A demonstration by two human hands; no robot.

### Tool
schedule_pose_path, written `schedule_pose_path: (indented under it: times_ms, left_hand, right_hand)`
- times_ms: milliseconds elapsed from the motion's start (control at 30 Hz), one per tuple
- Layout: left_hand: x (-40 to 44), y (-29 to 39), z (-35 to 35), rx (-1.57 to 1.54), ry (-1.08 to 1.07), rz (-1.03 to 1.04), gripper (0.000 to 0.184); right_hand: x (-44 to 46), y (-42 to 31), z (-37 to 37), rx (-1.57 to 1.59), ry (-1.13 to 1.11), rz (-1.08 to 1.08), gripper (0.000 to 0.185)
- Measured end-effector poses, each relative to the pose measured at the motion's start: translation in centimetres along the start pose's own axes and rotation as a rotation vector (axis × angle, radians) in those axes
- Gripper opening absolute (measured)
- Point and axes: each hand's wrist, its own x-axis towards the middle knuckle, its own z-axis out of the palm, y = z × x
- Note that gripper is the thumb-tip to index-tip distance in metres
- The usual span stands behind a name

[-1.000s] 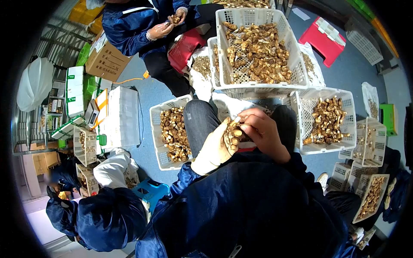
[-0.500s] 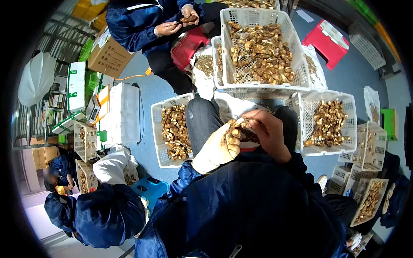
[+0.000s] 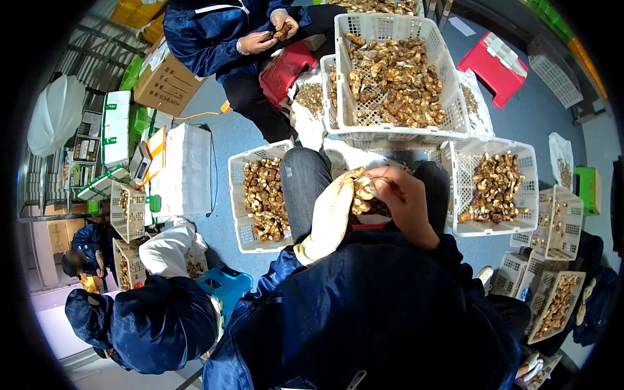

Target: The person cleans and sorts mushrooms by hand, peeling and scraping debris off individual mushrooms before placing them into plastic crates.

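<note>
My left hand (image 3: 331, 218), in a pale glove, is closed round a knobbly brown-and-cream mushroom (image 3: 361, 198) above my lap. From the other side my bare right hand (image 3: 406, 201) meets it, fingers bent together close to its upper end. Whatever the right fingertips pinch is too small and too hidden to name. To the left of my knee stands a white crate (image 3: 242, 218) of similar mushrooms. Another white crate (image 3: 530, 188) with the same kind of contents is to the right of my legs.
Ahead, a large mushroom-filled crate (image 3: 455, 97) rests on other crates. Across from me a person (image 3: 214, 39) in blue handles a brown piece. A second person (image 3: 162, 325) sits at left by a blue stool (image 3: 227, 286). A red stool (image 3: 491, 68) stands far right.
My left hand has turned more upright, its fingers extending along the mushroom, which now shows more of its lumpy side. The right hand stays close against it.
</note>
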Motion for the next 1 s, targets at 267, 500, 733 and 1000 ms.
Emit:
schedule_pose_path:
  times_ms: [267, 500, 733, 1000]
  left_hand:
    - [-0.4, 0.8, 0.0, 0.264, 0.008, 0.023, 0.03]
    - [0.1, -0.1, -0.8, 0.16, -0.075, 0.002, 0.033]
    - [-0.1, 1.3, -0.1, 0.306, -0.001, 0.053, 0.045]
    - [0.2, 0.8, -0.4, 0.719, 0.052, 0.349, 0.052]
  right_hand:
    - [-0.2, 0.7, -0.1, 0.042, 0.035, 0.051, 0.01]
    - [0.1, -0.2, -0.2, 0.128, 0.016, 0.104, 0.014]
    - [0.7, 0.9, -0.3, -0.007, -0.009, -0.148, 0.014]
    - [0.0, 0.1, 0.0, 0.146, -0.018, 0.071, 0.011]
